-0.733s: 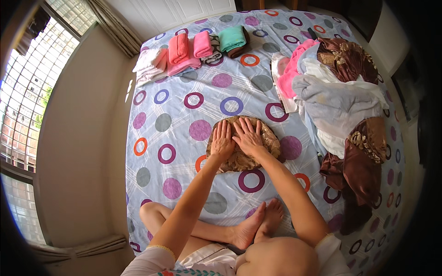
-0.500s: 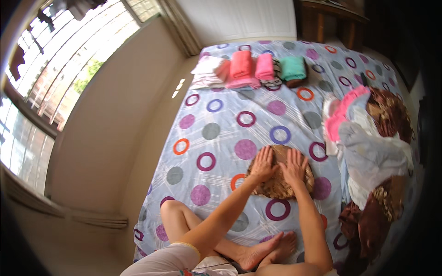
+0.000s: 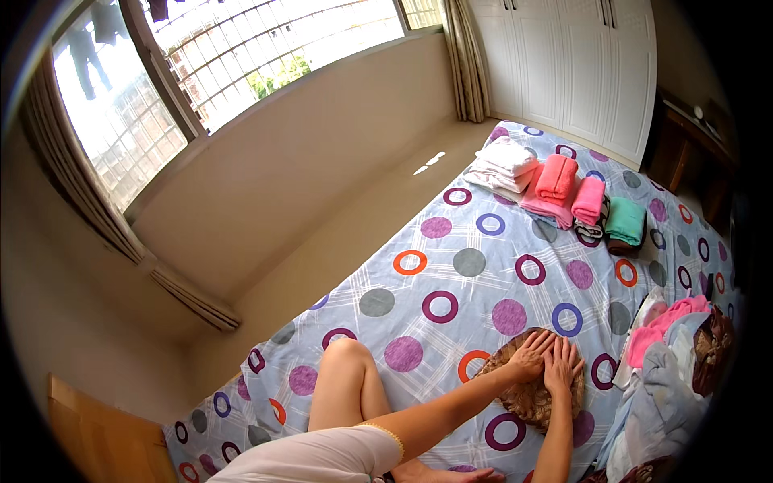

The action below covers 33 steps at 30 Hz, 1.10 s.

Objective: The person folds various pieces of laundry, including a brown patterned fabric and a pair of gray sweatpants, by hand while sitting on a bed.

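Observation:
A small brown patterned folded cloth (image 3: 525,396) lies on the bed sheet with coloured rings and dots (image 3: 451,298). My left hand (image 3: 533,356) lies flat on the cloth's upper part, fingers spread. Right beside it my right hand (image 3: 563,367) presses flat on the same cloth. Both forearms reach in from the lower edge. My bent knee (image 3: 348,354) is to the left of the cloth.
Folded cloths sit in a row at the far end of the bed: white (image 3: 503,161), pink (image 3: 555,181) and green (image 3: 625,220). A heap of unfolded clothes (image 3: 668,378) lies at the right. A wall with a barred window (image 3: 241,56) runs along the left; white wardrobe doors (image 3: 580,56) stand behind.
The view has swung left and up, so the cloth and hands now sit low right. Both hands stay flat on the brown cloth.

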Each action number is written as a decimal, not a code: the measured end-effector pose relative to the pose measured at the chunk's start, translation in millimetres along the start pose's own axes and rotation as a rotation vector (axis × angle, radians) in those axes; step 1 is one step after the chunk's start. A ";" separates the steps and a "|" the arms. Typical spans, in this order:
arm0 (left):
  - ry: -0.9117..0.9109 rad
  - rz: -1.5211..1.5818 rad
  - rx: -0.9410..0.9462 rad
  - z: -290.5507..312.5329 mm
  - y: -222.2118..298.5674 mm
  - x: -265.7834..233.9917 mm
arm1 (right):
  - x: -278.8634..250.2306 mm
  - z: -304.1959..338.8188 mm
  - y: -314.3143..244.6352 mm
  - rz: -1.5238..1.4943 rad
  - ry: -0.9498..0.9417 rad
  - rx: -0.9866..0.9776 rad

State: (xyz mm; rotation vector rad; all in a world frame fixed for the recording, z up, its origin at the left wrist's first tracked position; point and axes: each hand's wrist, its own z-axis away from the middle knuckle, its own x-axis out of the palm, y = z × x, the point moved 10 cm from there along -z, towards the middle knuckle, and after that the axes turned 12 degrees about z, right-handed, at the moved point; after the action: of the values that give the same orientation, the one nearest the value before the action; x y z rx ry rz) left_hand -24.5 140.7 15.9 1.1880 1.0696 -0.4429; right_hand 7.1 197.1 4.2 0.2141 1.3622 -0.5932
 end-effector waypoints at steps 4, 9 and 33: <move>0.050 0.003 0.006 6.8 -6.0 -11.3 | -8.4 7.1 -9.1 0.076 -0.018 0.053; 0.000 0.061 -0.119 0.4 -23.2 -19.9 | -4.5 19.8 29.0 0.140 0.016 0.214; 0.138 -0.006 0.046 99.1 2.2 -16.3 | 7.2 116.9 10.3 0.219 0.378 0.096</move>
State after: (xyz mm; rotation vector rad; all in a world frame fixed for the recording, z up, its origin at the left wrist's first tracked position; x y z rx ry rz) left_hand 12.6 48.4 29.9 1.2709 1.1866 -0.3967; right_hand 112.8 148.1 20.5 0.5688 1.6483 -0.4467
